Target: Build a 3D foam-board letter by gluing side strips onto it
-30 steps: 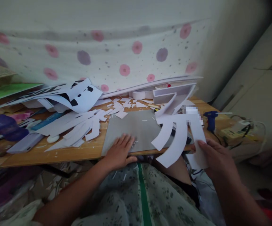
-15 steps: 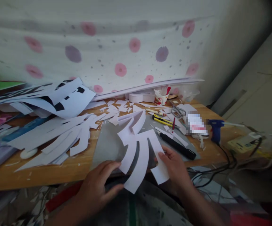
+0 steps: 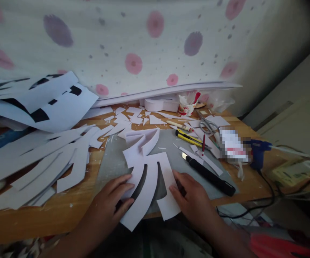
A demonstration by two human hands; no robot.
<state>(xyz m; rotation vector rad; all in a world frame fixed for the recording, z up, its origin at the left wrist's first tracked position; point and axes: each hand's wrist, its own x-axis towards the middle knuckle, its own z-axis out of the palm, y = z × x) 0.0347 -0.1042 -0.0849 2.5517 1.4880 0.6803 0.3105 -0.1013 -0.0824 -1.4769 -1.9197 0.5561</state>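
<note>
A white card cutout [image 3: 149, 182] with curved strips and a folded upright part [image 3: 151, 141] lies over the front of a grey cutting mat [image 3: 103, 182]. My left hand [image 3: 111, 200] has its fingers and thumb on the cutout's left strip. Along the right edge, my right hand [image 3: 191, 193] grips the angled strip between thumb and fingers. Right of the cutout lie a black pen-like tool [image 3: 211, 175], a yellow utility knife [image 3: 189, 138] and a narrow red pen [image 3: 203, 143].
Cut white pieces [image 3: 49, 161] spread over the left of the wooden table [image 3: 90, 197], with printed sheets [image 3: 63, 104] behind. Scissors [image 3: 208, 125], a paper cup [image 3: 187, 107] and a blue glue gun [image 3: 258, 154] with cables stand or lie at the right.
My left hand has come onto the cutout's left strip, from apart or barely touching. The cutout sits lower over the mat. The camera view has tilted down and moved closer.
</note>
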